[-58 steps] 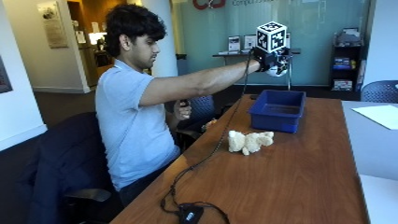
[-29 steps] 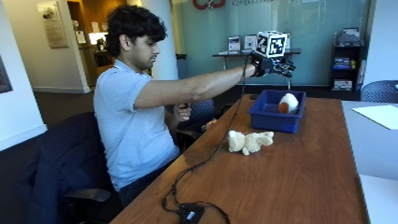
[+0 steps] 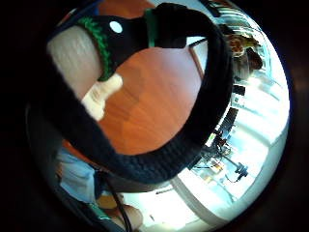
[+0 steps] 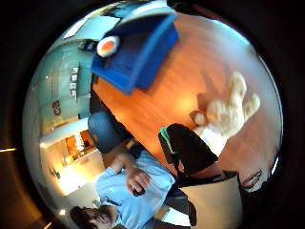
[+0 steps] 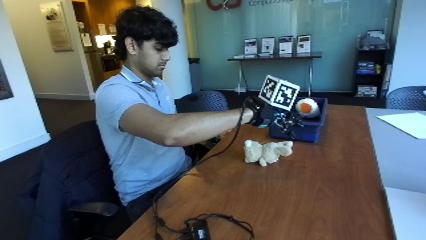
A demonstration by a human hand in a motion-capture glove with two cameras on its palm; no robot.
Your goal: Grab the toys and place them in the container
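An office room with a long wooden table (image 5: 319,190), a seated person's gloved right hand (image 5: 261,111) held above it

A blue container (image 5: 303,127) is seen on the table with an orange-and-white ball toy (image 5: 306,107) inside it; a cream plush toy (image 5: 266,151) lies on the wood just beside the container, below the hand. The gloved fingers are seen loosely curled, with nothing held. A black cable (image 5: 200,227) is trailed across the table's near end
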